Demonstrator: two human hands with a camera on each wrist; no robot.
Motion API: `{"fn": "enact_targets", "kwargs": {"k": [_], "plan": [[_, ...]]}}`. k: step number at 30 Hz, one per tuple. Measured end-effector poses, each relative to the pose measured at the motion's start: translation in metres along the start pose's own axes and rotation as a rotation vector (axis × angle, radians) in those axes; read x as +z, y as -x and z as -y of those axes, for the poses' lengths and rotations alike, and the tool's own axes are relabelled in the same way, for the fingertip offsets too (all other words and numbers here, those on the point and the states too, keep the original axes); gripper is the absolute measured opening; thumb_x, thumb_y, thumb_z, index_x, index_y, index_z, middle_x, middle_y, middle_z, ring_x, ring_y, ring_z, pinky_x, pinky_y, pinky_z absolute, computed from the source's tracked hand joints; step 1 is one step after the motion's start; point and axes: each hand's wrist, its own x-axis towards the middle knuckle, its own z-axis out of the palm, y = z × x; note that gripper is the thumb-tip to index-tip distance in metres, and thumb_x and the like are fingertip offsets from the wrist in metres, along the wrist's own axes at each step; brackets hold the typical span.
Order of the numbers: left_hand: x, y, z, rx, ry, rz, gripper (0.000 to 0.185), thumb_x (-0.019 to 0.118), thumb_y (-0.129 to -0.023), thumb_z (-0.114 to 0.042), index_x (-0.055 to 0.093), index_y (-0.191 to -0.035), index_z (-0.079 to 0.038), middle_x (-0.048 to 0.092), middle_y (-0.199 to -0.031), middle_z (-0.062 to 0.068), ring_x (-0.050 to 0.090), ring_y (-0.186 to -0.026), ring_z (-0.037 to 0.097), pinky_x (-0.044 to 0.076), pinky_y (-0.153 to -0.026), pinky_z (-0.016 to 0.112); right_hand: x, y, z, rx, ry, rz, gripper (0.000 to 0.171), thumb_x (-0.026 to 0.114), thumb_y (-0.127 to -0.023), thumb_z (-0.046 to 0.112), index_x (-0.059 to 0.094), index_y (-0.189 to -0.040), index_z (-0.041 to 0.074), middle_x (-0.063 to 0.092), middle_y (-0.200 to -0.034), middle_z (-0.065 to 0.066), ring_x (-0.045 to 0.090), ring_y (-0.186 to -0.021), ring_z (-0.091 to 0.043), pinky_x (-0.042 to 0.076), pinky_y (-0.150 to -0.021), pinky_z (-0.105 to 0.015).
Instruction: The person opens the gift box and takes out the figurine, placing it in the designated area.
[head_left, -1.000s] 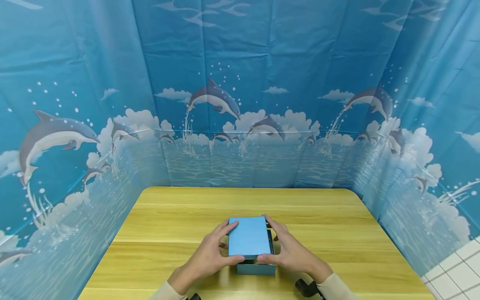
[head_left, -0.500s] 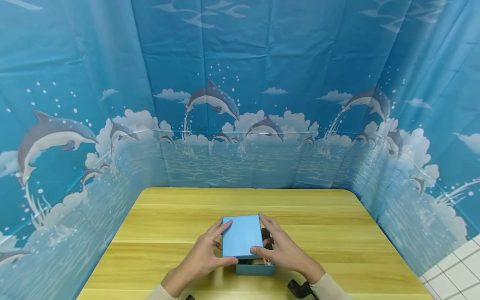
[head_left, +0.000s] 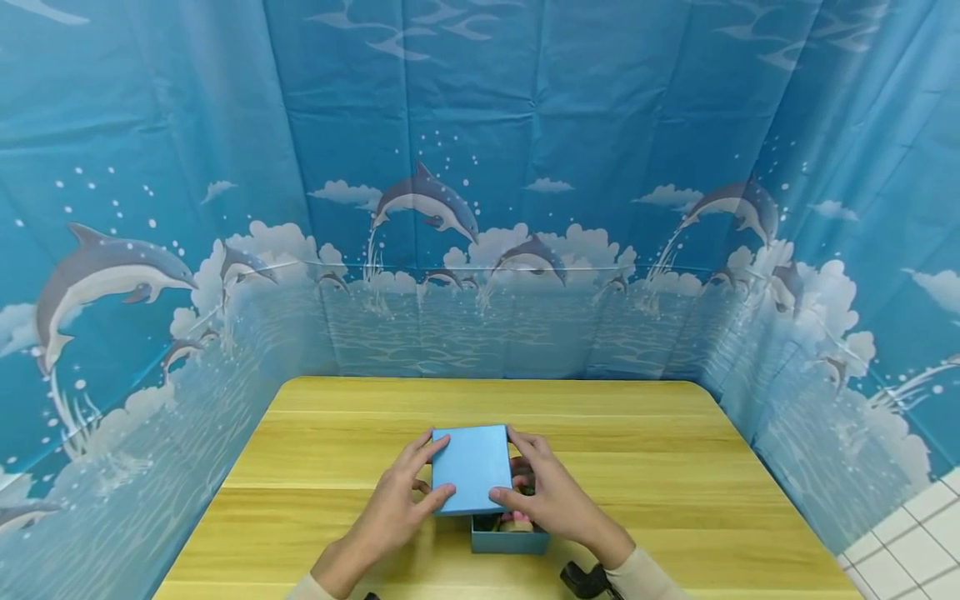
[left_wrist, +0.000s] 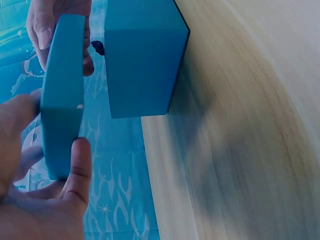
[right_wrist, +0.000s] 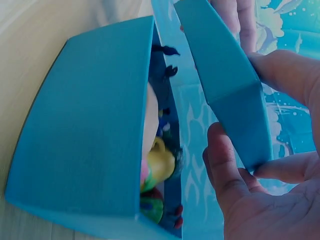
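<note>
Both hands, left hand (head_left: pixel 390 512) and right hand (head_left: pixel 551 500), are pinching the lid (head_left: pixel 471 468) by its edges, holding it clear of the box (head_left: pixel 508 540); colourful contents are showing, lid not yet set on the table (head_left: pixel 675 467).

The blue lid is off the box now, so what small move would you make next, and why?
Probably set the blue lid down on the table to the left. Both the left hand and right hand grip it clear above the box, whose colourful contents now show.

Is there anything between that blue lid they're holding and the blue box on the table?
Only open air: in the left wrist view a bare gap separates the lid from the box. In the right wrist view, colourful items sit inside the box.
</note>
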Motion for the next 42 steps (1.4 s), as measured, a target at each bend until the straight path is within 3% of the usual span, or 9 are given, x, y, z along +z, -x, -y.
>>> {"fn": "enact_targets", "kwargs": {"k": [4,13,23,29,36,39,42], "plan": [[-0.002,0.000,0.001,0.025,-0.006,-0.100,0.067,0.084,-0.109,-0.014,0.059,-0.171,-0.015,0.042,-0.185,0.019,0.067,-0.138,0.035,0.067,-0.088,0.023,0.006,-0.004,0.007,-0.014,-0.042,0.012,0.097,0.079,-0.115,0.027,0.018,-0.186,0.001,0.032,-0.178,-0.031,0.066,-0.147,-0.045,0.068,-0.105,-0.034],[-0.011,0.000,0.007,0.143,-0.079,-0.242,0.074,0.085,-0.105,0.001,0.055,-0.172,-0.007,0.053,-0.176,0.021,0.071,-0.126,0.037,0.066,-0.082,0.023,0.019,-0.014,0.016,-0.033,-0.012,-0.001,0.094,0.079,-0.115,0.023,0.020,-0.188,0.013,0.037,-0.173,-0.029,0.063,-0.148,-0.046,0.068,-0.108,-0.040],[-0.018,0.002,0.010,0.138,-0.147,-0.356,0.079,0.085,-0.105,-0.001,0.049,-0.176,-0.005,0.060,-0.167,0.024,0.076,-0.129,0.041,0.068,-0.084,0.025,0.029,-0.023,0.023,-0.035,0.042,-0.032,0.095,0.080,-0.114,0.022,0.021,-0.188,0.018,0.046,-0.160,-0.023,0.062,-0.146,-0.040,0.065,-0.114,-0.050],[-0.020,0.001,0.009,0.181,-0.225,-0.448,0.078,0.087,-0.102,0.002,0.053,-0.172,-0.001,0.066,-0.159,0.026,0.079,-0.122,0.040,0.071,-0.084,0.032,0.034,-0.029,0.032,-0.064,0.007,-0.037,0.093,0.078,-0.115,0.018,0.020,-0.188,0.016,0.047,-0.154,-0.024,0.059,-0.150,-0.043,0.063,-0.118,-0.053],[-0.025,-0.002,0.009,0.269,-0.243,-0.550,0.078,0.090,-0.094,0.013,0.061,-0.165,0.000,0.068,-0.156,0.024,0.080,-0.127,0.042,0.072,-0.092,0.040,0.040,-0.035,0.035,-0.084,0.045,-0.036,0.090,0.074,-0.117,0.020,0.018,-0.188,0.013,0.048,-0.162,-0.027,0.066,-0.143,-0.041,0.067,-0.107,-0.044],[-0.025,0.000,0.010,0.246,-0.239,-0.553,0.076,0.088,-0.096,0.013,0.062,-0.165,-0.002,0.066,-0.155,0.023,0.079,-0.130,0.042,0.072,-0.095,0.041,0.043,-0.037,0.035,-0.091,0.061,-0.038,0.090,0.074,-0.118,0.021,0.018,-0.188,0.013,0.046,-0.167,-0.028,0.068,-0.137,-0.038,0.066,-0.100,-0.040],[-0.024,0.003,0.011,0.202,-0.237,-0.552,0.075,0.087,-0.099,0.011,0.060,-0.167,-0.004,0.064,-0.151,0.022,0.076,-0.132,0.042,0.072,-0.096,0.044,0.047,-0.037,0.036,-0.090,0.060,-0.040,0.090,0.073,-0.118,0.022,0.018,-0.188,0.015,0.044,-0.171,-0.028,0.069,-0.137,-0.040,0.066,-0.100,-0.044]]}}
